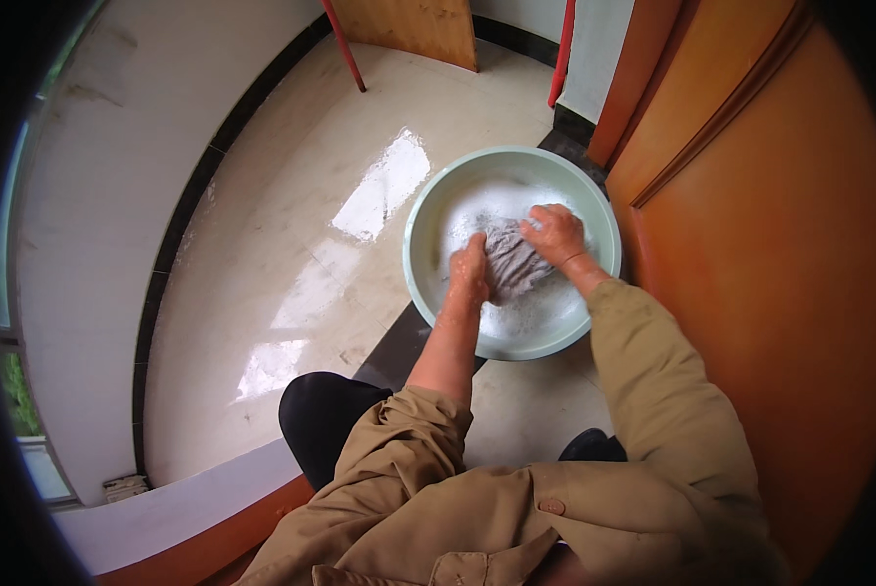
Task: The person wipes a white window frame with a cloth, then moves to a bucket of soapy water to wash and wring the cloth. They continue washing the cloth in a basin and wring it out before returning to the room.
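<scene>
A round pale green basin (605, 212) stands on the floor in front of me, with whitish, sudsy water (515, 322) in it. Bunched in its middle is a wet grey cloth (517, 260), creased into folds. My left hand (470, 267) grips the cloth's left side, wet up to the wrist. At the upper right of the cloth, my right hand (557, 233) has its fingers curled over the edge. Some fingertips of both hands are hidden by the fabric and the suds.
An orange-brown wooden door (760, 242) stands close to the basin's right. Beyond the basin are a red pole (346, 47), a wooden board (416, 29) and a red pipe (562, 58). A white wall (94, 220) with a black skirting (182, 198) curves along the left. Wet-looking glare marks the tile floor (284, 220).
</scene>
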The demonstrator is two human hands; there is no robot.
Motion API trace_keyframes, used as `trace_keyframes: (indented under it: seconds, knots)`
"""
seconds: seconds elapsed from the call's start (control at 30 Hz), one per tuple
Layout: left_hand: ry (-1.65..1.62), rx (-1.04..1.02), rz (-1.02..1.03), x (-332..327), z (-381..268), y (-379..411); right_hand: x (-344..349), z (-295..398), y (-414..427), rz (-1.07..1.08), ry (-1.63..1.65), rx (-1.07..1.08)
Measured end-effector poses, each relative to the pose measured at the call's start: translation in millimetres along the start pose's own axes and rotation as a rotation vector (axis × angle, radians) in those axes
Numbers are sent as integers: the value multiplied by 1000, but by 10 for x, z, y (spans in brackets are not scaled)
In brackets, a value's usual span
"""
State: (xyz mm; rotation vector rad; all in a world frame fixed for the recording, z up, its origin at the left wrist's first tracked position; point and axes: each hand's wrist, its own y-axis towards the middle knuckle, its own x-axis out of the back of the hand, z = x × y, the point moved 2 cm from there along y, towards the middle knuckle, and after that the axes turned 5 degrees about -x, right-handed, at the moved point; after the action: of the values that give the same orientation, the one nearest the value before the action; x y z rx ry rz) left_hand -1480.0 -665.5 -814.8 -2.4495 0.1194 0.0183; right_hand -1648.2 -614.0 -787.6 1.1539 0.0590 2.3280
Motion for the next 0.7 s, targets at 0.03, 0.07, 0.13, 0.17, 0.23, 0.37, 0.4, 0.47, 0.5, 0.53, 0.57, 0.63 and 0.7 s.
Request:
trace_keyframes:
  seconds: [0.03,0.07,0.13,0.17,0.23,0.37,0.4,0.47,0.5,0.53,0.57,0.63,0.7]
  knots:
    - [130,-54,-93,152,-90,54,27,-94,34,64,24,-37]
    - [115,-41,-120,160,-185,69,10,-443,92,107,121,-60]
    - [118,-38,-210,380,-164,59,57,-427,240,448,95,-333]
    - [146,-58,-208,319,-119,56,2,-577,260,498,130,-340]
    - [166,-30,-63,176,-40,-9,-269,-689,15,451,67,-452]
    - [-66,328,282,-149,8,-130,-440,-208,-186,527,284,-293]
    - [-104,373,288,-225,-47,-165,-439,-81,-172,514,653,-450]
    - [-226,454,217,-179,-256,-277,-215,486,-94,626,600,-335]
    - [-519,459,536,-75,-178,-89,-200,701,-132,454,482,-34]
    - [-822,423,830,277,34,261,-137,1069,-224,456,510,60]
    - [-944,364,910,390,132,360,-43,1278,-306,445,520,134]
    - [-990,272,898,230,233,376,-20,1275,-381,286,452,81]
    - [-851,168,655,-110,334,146,-76,1059,-351,171,387,27]
